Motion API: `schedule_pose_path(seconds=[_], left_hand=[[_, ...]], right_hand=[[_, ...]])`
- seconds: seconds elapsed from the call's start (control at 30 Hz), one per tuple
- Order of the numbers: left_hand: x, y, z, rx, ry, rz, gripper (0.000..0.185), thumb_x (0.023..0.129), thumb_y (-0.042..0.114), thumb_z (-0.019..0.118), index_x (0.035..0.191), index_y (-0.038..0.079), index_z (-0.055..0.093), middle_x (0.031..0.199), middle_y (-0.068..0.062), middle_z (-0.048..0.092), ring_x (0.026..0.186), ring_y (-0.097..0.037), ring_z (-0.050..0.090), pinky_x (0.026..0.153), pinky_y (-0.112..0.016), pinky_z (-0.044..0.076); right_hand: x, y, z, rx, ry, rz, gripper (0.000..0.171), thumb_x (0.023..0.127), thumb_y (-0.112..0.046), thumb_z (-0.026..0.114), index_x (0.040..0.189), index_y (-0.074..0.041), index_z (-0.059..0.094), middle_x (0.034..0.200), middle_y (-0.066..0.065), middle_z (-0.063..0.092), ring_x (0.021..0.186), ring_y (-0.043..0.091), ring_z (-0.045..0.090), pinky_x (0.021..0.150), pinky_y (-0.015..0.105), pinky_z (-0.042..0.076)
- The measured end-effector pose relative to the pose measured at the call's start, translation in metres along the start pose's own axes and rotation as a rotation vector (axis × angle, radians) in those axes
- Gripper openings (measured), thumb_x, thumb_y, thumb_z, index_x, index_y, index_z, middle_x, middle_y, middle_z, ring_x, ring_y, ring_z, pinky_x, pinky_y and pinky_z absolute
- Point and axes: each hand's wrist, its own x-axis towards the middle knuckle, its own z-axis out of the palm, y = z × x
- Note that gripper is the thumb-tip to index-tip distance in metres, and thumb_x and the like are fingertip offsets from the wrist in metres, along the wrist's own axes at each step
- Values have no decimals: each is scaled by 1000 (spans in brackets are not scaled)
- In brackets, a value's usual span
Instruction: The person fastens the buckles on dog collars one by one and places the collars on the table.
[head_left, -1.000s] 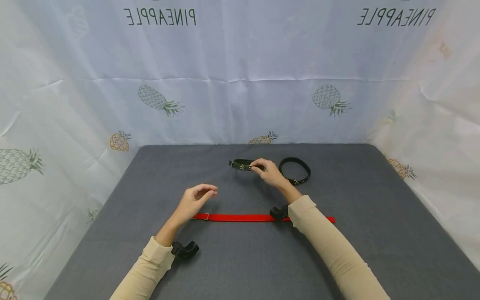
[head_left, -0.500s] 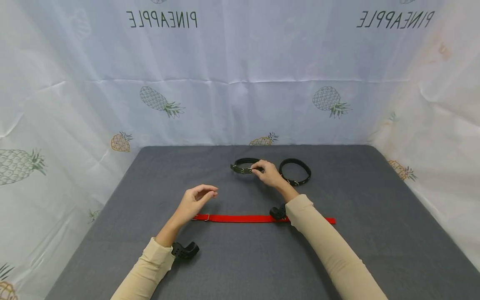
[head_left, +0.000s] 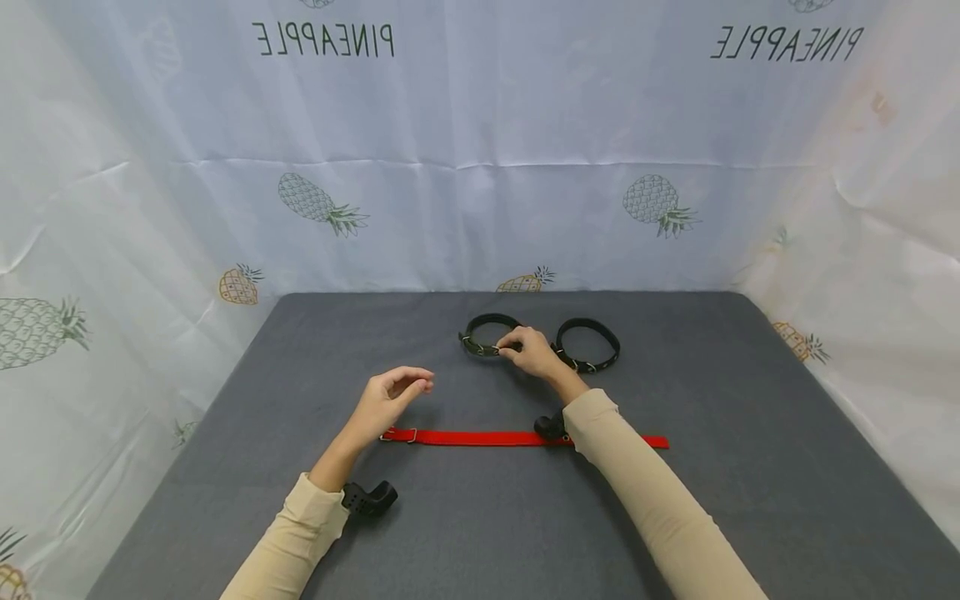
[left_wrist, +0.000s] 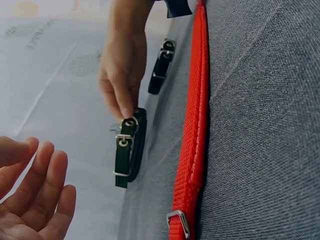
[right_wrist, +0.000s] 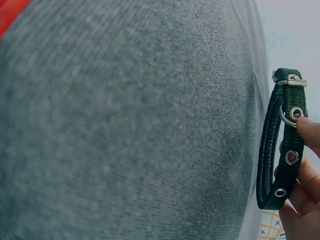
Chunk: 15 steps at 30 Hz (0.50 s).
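My right hand (head_left: 531,350) pinches a dark green collar (head_left: 480,350) near the far middle of the table. This collar is buckled into a loop, and the right wrist view shows its metal eyelets, buckle and D-ring (right_wrist: 287,117). Thumb and fingers grip the band beside the ring. My left hand (head_left: 386,402) hovers with loosely bent fingers and nothing in it, above the left end of a red collar (head_left: 480,438). That red collar lies stretched straight, its metal buckle hardware (left_wrist: 179,223) at the left end. My right forearm covers part of it.
A second dark buckled collar (head_left: 619,342) lies as a loop just right of my right hand. The grey table (head_left: 450,533) is bounded at the back and sides by a white pineapple-print curtain (head_left: 480,225). Each wrist carries a black camera mount (head_left: 371,500).
The green collar has tipped from nearly edge-on to a flatter, more open loop, and my right hand has come slightly down and nearer. My left hand stays almost still.
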Motion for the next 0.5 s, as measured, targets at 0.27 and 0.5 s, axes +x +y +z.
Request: schedule_pose_path(seconds=[0.27, 0.5], left_hand=[[0, 0, 0, -12, 3, -14, 31, 98, 13, 55, 118, -10, 61, 112, -33, 64, 98, -16, 69, 90, -13, 51], [-1, 0, -1, -16, 7, -2, 30, 98, 12, 55, 118, -11, 60, 112, -34, 63, 98, -17, 69, 88, -11, 50]], right_hand=[[2, -3, 0, 0, -68, 86, 19, 93, -12, 63, 107, -2, 73, 111, 18, 67, 106, 33, 61, 95, 46, 49], [2, -9, 1, -24, -101, 100, 18, 92, -10, 64, 104, -2, 74, 109, 18, 68, 100, 31, 61, 86, 42, 50]])
